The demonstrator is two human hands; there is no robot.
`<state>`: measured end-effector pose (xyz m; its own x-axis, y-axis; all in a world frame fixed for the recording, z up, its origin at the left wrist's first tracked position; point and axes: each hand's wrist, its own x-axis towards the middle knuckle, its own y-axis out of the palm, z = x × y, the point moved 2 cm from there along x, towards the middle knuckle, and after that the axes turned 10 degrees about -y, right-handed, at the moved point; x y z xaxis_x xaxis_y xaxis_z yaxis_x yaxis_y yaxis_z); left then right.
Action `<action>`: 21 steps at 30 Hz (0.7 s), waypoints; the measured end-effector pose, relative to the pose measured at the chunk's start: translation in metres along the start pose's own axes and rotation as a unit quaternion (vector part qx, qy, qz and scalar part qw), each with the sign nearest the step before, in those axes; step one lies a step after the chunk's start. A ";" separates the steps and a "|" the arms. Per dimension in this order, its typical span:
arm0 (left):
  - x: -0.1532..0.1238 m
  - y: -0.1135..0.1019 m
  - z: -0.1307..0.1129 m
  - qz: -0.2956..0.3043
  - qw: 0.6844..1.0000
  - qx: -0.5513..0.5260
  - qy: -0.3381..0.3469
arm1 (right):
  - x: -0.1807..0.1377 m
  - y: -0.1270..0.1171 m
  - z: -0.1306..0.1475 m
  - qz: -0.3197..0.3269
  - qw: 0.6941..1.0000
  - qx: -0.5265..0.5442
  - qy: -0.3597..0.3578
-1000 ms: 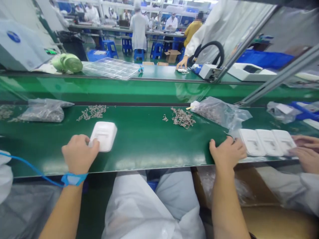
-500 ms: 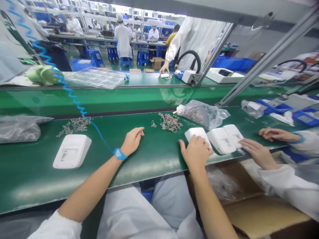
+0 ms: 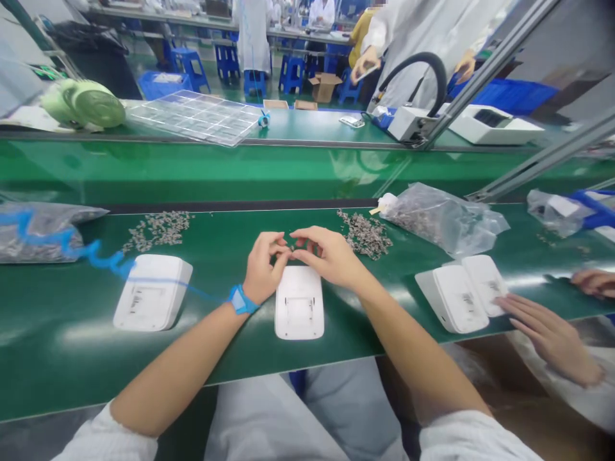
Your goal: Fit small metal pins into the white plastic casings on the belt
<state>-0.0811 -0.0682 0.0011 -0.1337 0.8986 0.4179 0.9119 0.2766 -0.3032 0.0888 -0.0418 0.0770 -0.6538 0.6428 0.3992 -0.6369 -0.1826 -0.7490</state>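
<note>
Left hand (image 3: 262,269) and right hand (image 3: 327,253) are pinching a tiny grey part (image 3: 291,247) between fingertips — light, fiddly; white plastic housing (image 3: 299,303) is lying below, stiff, best taken by its edges.

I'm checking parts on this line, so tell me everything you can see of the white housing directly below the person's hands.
The white plastic housing is a rounded rectangular shell with a matte look and a recessed rectangular panel at its centre. It lies flat on the green conveyor belt, squarely in front of the person, with its long axis pointing away from them. The left hand and right hand are held just over its far end; whether either touches it is hard to tell.
</note>
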 end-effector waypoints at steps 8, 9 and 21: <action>-0.004 -0.009 -0.027 0.000 0.997 0.054 0.060 | -0.003 -0.002 -0.025 0.019 0.991 0.129 0.008; -0.006 -0.012 -0.034 0.015 0.994 0.091 0.065 | -0.006 -0.003 -0.028 0.006 0.990 0.142 0.025; -0.015 -0.009 -0.035 0.183 0.928 0.320 0.048 | -0.014 -0.017 -0.033 -0.007 0.994 0.102 -0.030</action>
<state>-0.0735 -0.0957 0.0277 0.2034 0.9463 0.2512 0.4681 0.1314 -0.8739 0.1223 -0.0234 0.0662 -0.6633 0.6014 0.4453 -0.7123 -0.3250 -0.6221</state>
